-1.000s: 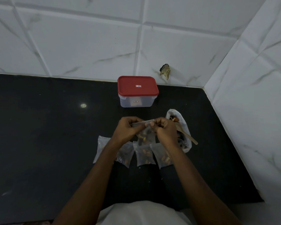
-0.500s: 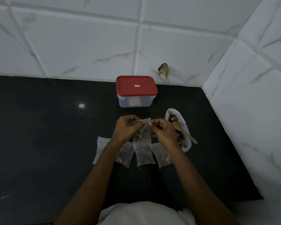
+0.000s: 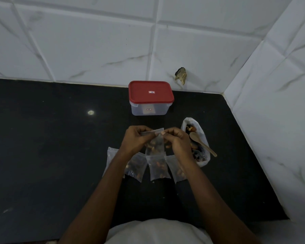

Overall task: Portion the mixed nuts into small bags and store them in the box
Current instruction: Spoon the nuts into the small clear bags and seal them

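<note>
small bag (image 3: 156,147) | top pinched by left hand (image 3: 136,138), right hand (image 3: 177,141) | hangs between them

No text is showing legibly. Upper middle of the frame, a sticker (image 3: 151,92) is sitting on the lid (image 3: 139,92) and another on the box (image 3: 158,110) wall, both too small to read.

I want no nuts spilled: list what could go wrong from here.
The small bag, pinched at its top by the left hand and right hand, may leak if the seal is incomplete. The open nut bag with its wooden spoon lies beside the right hand; a nudge could scatter nuts.
</note>
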The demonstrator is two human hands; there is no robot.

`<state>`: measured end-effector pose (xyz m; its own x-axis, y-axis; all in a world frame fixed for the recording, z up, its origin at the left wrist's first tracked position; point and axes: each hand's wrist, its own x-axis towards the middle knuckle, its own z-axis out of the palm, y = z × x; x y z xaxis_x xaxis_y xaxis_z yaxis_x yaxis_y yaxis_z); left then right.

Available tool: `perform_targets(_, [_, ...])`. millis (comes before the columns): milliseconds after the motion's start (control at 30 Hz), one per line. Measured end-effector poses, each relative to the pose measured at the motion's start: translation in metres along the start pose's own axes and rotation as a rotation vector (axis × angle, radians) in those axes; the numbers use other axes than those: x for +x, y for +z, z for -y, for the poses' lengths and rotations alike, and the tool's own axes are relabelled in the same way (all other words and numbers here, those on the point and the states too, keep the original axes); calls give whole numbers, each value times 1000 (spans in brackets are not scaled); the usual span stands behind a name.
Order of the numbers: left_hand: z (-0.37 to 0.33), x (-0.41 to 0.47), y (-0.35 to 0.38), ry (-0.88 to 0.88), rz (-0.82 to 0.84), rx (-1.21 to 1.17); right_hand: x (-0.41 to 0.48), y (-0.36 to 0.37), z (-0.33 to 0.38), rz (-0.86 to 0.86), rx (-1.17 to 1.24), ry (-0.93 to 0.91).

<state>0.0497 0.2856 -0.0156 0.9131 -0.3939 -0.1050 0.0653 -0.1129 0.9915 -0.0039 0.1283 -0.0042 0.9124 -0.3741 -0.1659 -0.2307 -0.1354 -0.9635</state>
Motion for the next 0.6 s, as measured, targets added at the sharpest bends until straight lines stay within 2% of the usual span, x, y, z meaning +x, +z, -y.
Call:
perform_targets(200, [2,-2,-13,-153,74,-114,2,1,-3,2,56,33])
perform_targets(333, [5,0,-13,-151,17,-81,4,3,-3,10,29,44])
perform_targets(500, [1,8,-14,-121,-95,-4,15,11,5,77,-25,159])
perform_targets(600, [1,8,-14,-134,-62,-31,19,13,4,90,-37,92])
